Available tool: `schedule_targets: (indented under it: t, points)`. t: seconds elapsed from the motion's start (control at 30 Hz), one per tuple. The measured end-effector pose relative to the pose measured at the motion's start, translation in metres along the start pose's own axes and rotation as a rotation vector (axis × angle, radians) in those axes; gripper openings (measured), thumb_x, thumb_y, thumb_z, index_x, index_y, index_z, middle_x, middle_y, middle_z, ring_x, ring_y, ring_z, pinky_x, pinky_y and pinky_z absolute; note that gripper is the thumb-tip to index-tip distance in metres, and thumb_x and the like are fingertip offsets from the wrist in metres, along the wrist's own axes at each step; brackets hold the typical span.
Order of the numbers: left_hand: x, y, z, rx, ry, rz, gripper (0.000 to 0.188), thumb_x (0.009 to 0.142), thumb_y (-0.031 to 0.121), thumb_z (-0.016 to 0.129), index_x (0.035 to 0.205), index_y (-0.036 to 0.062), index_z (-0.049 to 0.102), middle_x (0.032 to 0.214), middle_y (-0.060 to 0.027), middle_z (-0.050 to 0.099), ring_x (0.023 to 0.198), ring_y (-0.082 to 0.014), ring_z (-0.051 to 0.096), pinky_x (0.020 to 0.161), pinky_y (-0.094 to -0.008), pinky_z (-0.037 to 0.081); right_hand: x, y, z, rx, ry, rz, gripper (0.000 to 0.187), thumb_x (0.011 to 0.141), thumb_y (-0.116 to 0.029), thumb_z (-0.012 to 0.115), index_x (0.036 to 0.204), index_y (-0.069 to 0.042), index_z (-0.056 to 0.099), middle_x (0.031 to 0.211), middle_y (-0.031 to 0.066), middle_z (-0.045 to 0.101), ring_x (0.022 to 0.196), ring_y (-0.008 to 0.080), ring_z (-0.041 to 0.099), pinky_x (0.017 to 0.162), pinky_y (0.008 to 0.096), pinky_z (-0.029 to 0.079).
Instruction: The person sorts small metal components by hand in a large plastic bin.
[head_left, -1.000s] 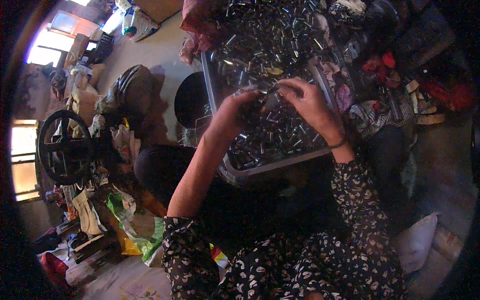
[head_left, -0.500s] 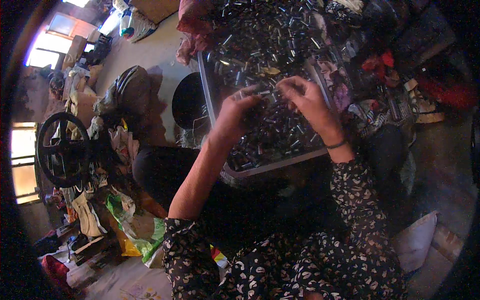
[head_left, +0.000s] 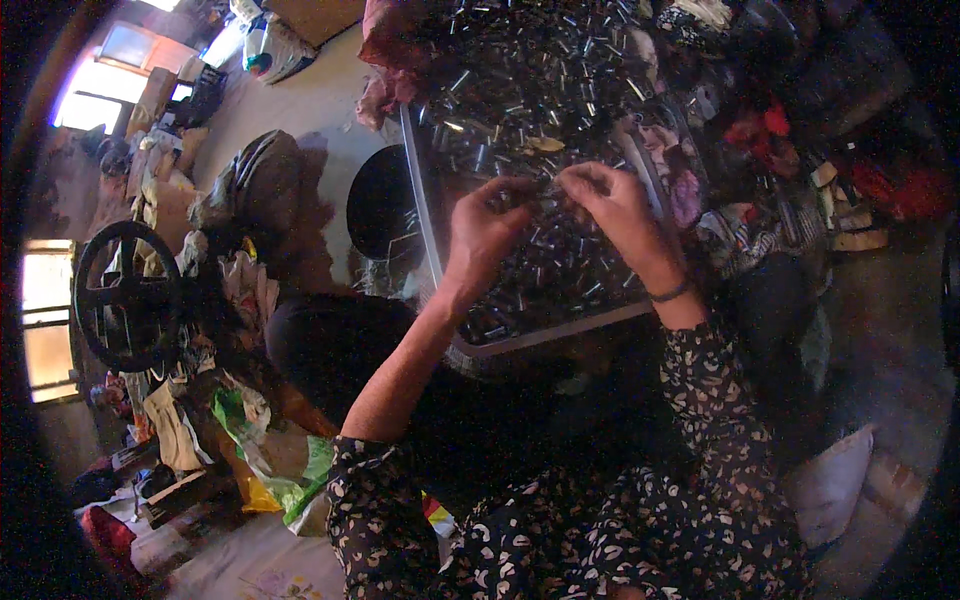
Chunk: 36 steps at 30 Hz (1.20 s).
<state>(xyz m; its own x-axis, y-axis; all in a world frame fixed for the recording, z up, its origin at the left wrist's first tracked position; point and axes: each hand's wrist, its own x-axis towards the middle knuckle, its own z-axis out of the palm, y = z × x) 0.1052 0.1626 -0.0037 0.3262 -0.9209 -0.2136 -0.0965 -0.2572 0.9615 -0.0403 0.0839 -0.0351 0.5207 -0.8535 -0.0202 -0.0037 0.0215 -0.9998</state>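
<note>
My left hand (head_left: 487, 228) and my right hand (head_left: 612, 205) are held close together above a wide tray (head_left: 427, 222) full of small, shiny metal pieces (head_left: 560, 262), shaped like short pins or tubes. Thumb and fingers of the right hand are pinched together. The left hand's fingers curl in toward the right fingertips, also closed. Whatever sits between the fingertips is too small and dark to make out. A yellowish, leaf-like scrap (head_left: 544, 144) lies on the pieces just beyond the hands.
A round black opening or bowl (head_left: 380, 203) is left of the tray. Reddish cloth (head_left: 385, 60) hangs by its far left corner, and crumpled cloths (head_left: 683, 195) line its right side. Further left stand a black handwheel (head_left: 127, 296) and a green-and-white plastic bag (head_left: 275, 455).
My left hand has shifted slightly, its fingers now curled closer to the right fingertips. The right hand has moved little and its pinch looks tighter. Both were blurred by motion before.
</note>
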Motion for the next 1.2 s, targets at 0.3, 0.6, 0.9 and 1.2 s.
schedule_targets:
  t: [0.3, 0.6, 0.9, 1.2]
  points:
    - [0.002, -0.006, -0.002, 0.143, 0.018, 0.022, 0.028, 0.068, 0.009, 0.060, 0.094, 0.0002, 0.059, 0.072, -0.0053, 0.061, 0.062, -0.0077, 0.054, 0.056, -0.0211, 0.043, -0.003, -0.005, 0.002, -0.023, 0.019, 0.034, 0.025, 0.079, -0.025, 0.058, 0.086, -0.001, 0.061, 0.066, 0.0003, 0.058, 0.055, 0.0045, 0.048, 0.048, 0.0209, 0.038]
    - [-0.004, -0.004, 0.011, -0.035, 0.014, 0.062, 0.032, 0.070, 0.011, 0.061, 0.100, -0.0009, 0.056, 0.075, -0.0064, 0.061, 0.061, -0.0079, 0.053, 0.053, -0.0218, 0.043, -0.003, -0.005, 0.006, -0.124, 0.101, 0.058, 0.029, 0.077, -0.028, 0.058, 0.087, -0.001, 0.061, 0.069, 0.0047, 0.061, 0.061, 0.0109, 0.053, 0.058, 0.0247, 0.042]
    - [0.001, 0.018, 0.026, -0.455, -0.375, -0.329, 0.027, 0.083, 0.028, 0.048, 0.098, 0.0064, 0.054, 0.083, -0.0014, 0.058, 0.077, -0.0112, 0.054, 0.066, -0.0256, 0.044, -0.025, -0.031, -0.078, -0.476, 0.547, -0.260, 0.016, 0.082, -0.018, 0.053, 0.087, -0.004, 0.058, 0.072, 0.0039, 0.059, 0.060, 0.0076, 0.052, 0.053, 0.0235, 0.041]
    - [0.026, 0.014, 0.064, -0.473, -0.585, -0.244, 0.034, 0.083, 0.026, 0.044, 0.111, 0.0063, 0.049, 0.095, -0.0008, 0.055, 0.084, -0.0109, 0.051, 0.071, -0.0257, 0.043, 0.001, 0.001, -0.107, -0.898, 0.436, -0.390, 0.010, 0.079, -0.012, 0.052, 0.083, -0.002, 0.052, 0.074, 0.0184, 0.055, 0.070, 0.0384, 0.052, 0.059, 0.0401, 0.042]
